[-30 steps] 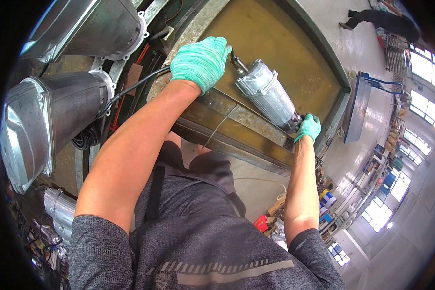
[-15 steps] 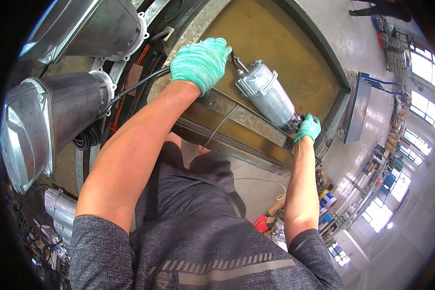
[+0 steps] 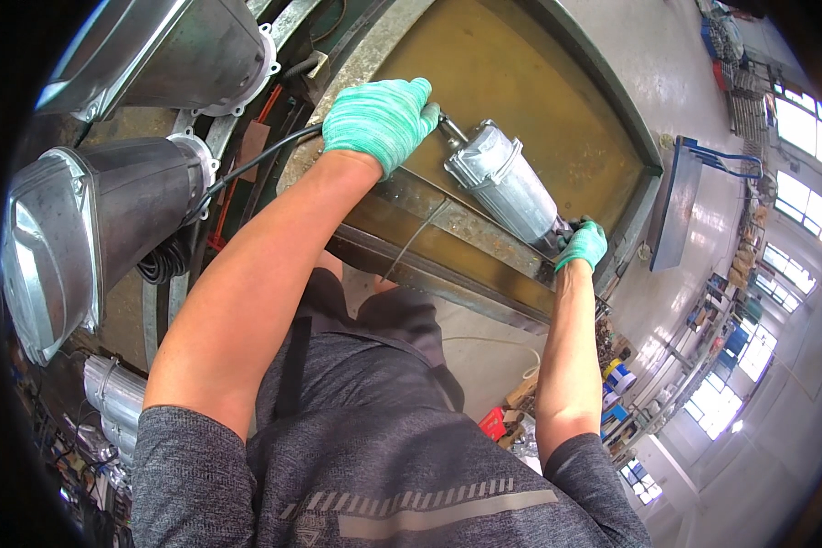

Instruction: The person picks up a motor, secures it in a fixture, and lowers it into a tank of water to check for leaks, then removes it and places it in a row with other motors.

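Head view: the left hand [image 3: 376, 126] has its fingers curled tight around the black cable [image 3: 288, 143]; the right hand [image 3: 583, 247] clasps the lower end of the silver cylinder [image 3: 504, 184], which sits over the brown basin [image 3: 511, 64]. Beyond stands a blue cart [image 3: 679, 203].

Industrial workshop. Liquid-filled metal tank [image 3: 637, 201]; ribbed grey-metal housings [image 3: 142, 205]; blue platform trolley [image 3: 676, 205]; glossy pale floor [image 3: 653, 64]; cluttered wall shelving [image 3: 694, 340]; row of large windows [image 3: 714, 404].

Grey-rimmed trough [image 3: 557, 100] with a murky brown interior, a metal bar [image 3: 473, 226] across it
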Demonstrator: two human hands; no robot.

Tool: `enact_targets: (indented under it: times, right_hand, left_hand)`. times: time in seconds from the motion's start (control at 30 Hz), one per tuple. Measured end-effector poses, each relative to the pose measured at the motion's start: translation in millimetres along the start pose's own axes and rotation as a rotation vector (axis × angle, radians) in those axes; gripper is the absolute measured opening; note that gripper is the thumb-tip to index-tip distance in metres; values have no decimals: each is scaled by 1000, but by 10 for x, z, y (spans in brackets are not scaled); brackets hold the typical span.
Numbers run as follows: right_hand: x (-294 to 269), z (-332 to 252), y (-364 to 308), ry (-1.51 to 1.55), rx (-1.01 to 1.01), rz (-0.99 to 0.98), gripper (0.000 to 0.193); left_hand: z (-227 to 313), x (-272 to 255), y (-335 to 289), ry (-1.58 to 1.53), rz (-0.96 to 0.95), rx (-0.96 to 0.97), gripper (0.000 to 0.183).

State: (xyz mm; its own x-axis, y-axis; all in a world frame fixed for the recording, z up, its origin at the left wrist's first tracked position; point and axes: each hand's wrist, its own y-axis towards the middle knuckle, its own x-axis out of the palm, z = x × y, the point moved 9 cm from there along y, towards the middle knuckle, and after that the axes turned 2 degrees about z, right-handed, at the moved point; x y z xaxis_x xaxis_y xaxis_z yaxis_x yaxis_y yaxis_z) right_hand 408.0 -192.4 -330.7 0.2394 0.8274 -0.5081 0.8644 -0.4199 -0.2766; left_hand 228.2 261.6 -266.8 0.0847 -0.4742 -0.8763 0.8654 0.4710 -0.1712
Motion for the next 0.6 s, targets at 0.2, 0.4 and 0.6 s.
enact_targets:
  times: [0.2, 0.4, 0.6]
  right_hand:
    - [25, 16, 11, -49, 1, -21, 10]
    - [18, 43, 55, -85, -15, -37, 12]
    - [38, -19, -16, -80, -28, -28, 8]
  left_hand:
    - [-10, 0, -11, 13, 80, 30, 33]
    - [4, -8, -12, 11, 77, 31, 32]
    - [-12, -11, -18, 14, 97, 31, 31]
